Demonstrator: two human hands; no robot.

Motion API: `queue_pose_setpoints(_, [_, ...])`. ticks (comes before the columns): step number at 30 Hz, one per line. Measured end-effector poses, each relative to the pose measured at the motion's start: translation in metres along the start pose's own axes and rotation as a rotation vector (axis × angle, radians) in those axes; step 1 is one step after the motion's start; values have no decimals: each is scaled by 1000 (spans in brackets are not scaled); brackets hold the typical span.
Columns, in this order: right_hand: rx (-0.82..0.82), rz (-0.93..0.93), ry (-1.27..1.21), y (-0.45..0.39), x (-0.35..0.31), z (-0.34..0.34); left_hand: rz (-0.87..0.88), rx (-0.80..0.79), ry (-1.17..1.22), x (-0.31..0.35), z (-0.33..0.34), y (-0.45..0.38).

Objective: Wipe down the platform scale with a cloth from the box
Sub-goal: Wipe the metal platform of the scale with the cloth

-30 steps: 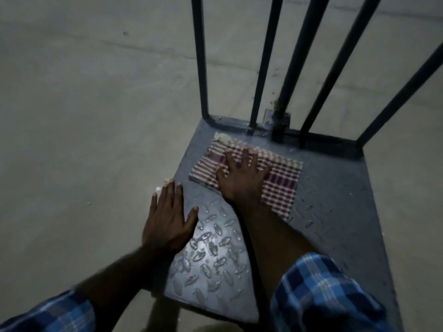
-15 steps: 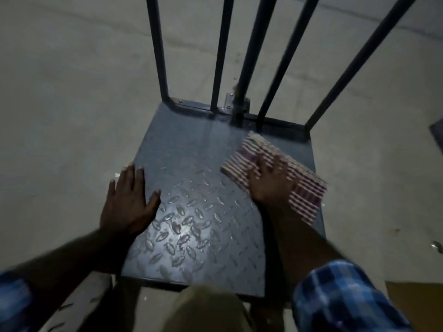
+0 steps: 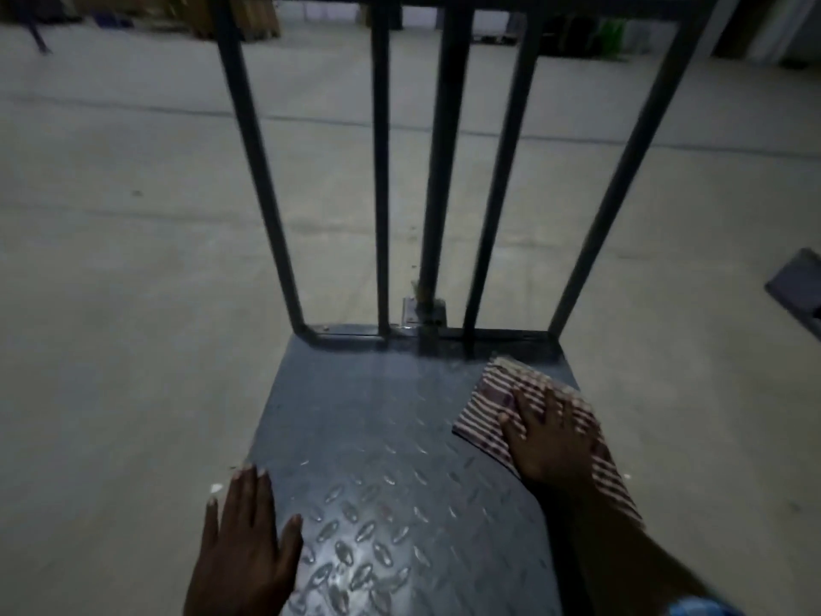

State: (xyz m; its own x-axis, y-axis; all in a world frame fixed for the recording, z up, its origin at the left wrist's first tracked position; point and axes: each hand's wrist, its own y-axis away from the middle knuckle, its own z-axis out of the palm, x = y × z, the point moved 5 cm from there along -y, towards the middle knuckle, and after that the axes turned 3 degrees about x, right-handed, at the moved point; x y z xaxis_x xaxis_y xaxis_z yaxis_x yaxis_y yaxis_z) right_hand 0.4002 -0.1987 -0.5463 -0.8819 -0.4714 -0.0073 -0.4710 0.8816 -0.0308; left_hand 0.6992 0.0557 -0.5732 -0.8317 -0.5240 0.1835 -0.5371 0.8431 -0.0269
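Observation:
The platform scale (image 3: pixel 377 420) is a dark grey diamond-plate deck on the floor in front of me, with upright dark metal bars (image 3: pixel 381 171) rising from its far edge. A red-and-white checked cloth (image 3: pixel 493 389) lies flat at the deck's right edge, partly overhanging it. My right hand (image 3: pixel 548 437) presses flat on the cloth, fingers spread. My left hand (image 3: pixel 246 549) rests flat on the deck's near left edge, fingers apart and holding nothing.
Pale concrete floor (image 3: pixel 133 260) surrounds the scale. A dark flat object (image 3: pixel 799 277) lies on the floor at the right edge. Cardboard boxes (image 3: pixel 249 15) and other dim items stand along the far wall.
My right hand has slid the cloth from the deck's far middle to its right edge. My left hand stays planted on the left edge. The view has tilted upward.

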Motion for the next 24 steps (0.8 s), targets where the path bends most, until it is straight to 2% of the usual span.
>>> queue_pose_setpoints(2, [-11,-101,-38,-5,-8,1,23,11,-20,1,2,-3])
queue_pose_setpoints(5, [-61,-48,-80,4,-9,10,47,-7,-10,0,6,-7])
queue_pose_setpoints(10, [-44,296,-63,1,24,19,11,-46,46,5,2,-20])
queue_pose_setpoints(13, [-78,384,-80,-20,29,21,10,-30,74,10,2,-30])
queue_pose_setpoints(16, [-66,327,-85,-38,25,19,10,-20,72,10,3,-32])
queue_pose_setpoints(21, [-46,-7,-81,-40,-11,12,16,12,118,10,1,-30])
queue_pose_setpoints(22, [-47,5,-84,-38,-12,10,22,13,112,10,1,-30])
queue_pose_setpoints(24, [-69,152,-38,-39,-12,10,26,20,110,10,1,-30])
